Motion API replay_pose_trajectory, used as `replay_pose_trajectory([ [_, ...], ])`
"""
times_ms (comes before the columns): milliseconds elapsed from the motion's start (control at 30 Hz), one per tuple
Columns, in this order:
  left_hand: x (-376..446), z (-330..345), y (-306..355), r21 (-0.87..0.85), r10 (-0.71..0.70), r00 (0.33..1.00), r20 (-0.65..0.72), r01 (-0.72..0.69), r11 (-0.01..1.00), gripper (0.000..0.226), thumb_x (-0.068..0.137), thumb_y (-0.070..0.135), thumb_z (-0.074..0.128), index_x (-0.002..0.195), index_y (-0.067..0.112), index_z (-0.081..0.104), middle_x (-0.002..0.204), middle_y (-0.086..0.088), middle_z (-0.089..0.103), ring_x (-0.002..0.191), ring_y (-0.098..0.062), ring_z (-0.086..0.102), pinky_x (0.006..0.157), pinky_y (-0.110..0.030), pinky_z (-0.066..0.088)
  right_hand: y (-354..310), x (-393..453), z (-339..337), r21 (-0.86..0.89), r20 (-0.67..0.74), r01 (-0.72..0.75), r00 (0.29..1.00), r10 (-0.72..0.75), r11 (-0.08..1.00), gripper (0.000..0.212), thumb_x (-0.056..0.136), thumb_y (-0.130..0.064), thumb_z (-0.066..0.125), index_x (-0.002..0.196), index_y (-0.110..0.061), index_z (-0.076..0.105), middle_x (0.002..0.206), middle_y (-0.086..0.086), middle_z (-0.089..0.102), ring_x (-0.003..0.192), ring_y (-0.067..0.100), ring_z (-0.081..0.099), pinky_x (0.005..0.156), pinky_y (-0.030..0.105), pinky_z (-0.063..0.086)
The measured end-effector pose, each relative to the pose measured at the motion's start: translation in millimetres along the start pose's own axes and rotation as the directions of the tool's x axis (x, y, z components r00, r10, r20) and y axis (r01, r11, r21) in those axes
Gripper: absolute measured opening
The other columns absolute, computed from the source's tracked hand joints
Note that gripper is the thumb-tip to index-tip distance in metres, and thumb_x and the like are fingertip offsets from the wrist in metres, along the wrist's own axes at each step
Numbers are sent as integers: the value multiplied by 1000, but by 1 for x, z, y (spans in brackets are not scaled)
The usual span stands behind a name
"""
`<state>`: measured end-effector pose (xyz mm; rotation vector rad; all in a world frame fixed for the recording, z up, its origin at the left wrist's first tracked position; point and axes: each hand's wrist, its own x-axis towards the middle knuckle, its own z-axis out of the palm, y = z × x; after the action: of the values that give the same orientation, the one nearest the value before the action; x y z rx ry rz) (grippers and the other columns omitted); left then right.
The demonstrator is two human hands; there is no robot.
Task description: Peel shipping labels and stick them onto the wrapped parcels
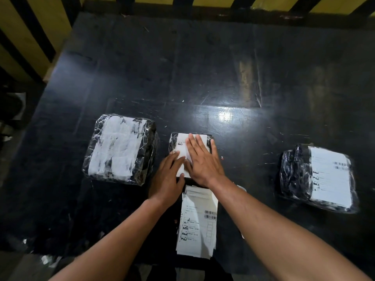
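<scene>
Both hands flat, palms down, on the middle parcel [190,155] at table [203,67] centre. Right hand [203,161] has fingers spread, pointing 11 o'clock, pressing the white label [182,148] onto the wrap, gripping nothing. Left hand [168,179] lies at the parcel's 7 o'clock corner, fingers extended on the label edge, also unclenched. Forearms converge from 5 and 7 o'clock. Label stack [197,222] at 6 o'clock of the parcel. Left parcel [119,148] at 9 o'clock, right parcel [318,177] at 3 o'clock, both labelled.

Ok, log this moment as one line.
step: pressing label onto middle parcel | left hand, right hand: flat on it | label stack: near edge
</scene>
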<state>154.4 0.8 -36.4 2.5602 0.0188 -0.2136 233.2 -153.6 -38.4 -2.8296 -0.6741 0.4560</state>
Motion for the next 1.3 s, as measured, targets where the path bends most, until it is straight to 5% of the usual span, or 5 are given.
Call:
replay_pose_trajectory([
  [333, 6, -9, -2, 3, -16, 1000, 26, 16, 1000, 65, 98, 23, 65, 158, 20, 41, 164, 9, 36, 149, -14, 32, 118, -25, 28, 32, -13, -14, -28, -10, -182, 983, 182, 983, 72, 108, -55, 25, 165, -22, -2, 172, -5, -7, 160, 19, -12, 124, 56, -19],
  [767, 6, -11, -4, 29, -2, 999, 55, 0, 1000, 66, 100, 28, 62, 160, 21, 36, 166, 8, 32, 151, -15, 30, 120, -32, 34, 15, -36, -9, -88, 22, -12, 1000, 14, 996, 62, 110, -51, 12, 165, -23, 17, 172, -7, 19, 160, 17, 13, 125, 59, -15],
  [967, 7, -12, 0, 23, -7, 999, 54, 6, 1000, 65, 101, 26, 60, 161, 20, 35, 167, 8, 30, 151, -16, 29, 119, -33, 34, 16, -47, -16, -37, -123, -181, 977, 176, 983, 54, 107, -39, 38, 156, -16, 42, 161, 1, 44, 158, 24, 24, 129, 57, -2],
  [1133, 7, -8, -2, 25, -12, 999, 51, 10, 1000, 65, 101, 26, 60, 160, 23, 35, 166, 8, 32, 151, -17, 30, 120, -38, 37, -19, -54, 8, 7, 0, 33, 999, -33, 999, 73, 104, -53, 5, 165, -14, 16, 173, 2, 9, 161, 21, 3, 129, 56, 7],
  [1300, 7, -10, -4, 58, 9, 999, 54, -12, 998, 63, 101, 28, 61, 159, 21, 37, 165, 7, 33, 151, -18, 30, 119, -37, 37, 1, -72, 13, -83, 0, -25, 1000, 26, 996, 67, 105, -46, 18, 166, -17, 9, 173, -2, 3, 161, 17, 3, 126, 61, -7],
])
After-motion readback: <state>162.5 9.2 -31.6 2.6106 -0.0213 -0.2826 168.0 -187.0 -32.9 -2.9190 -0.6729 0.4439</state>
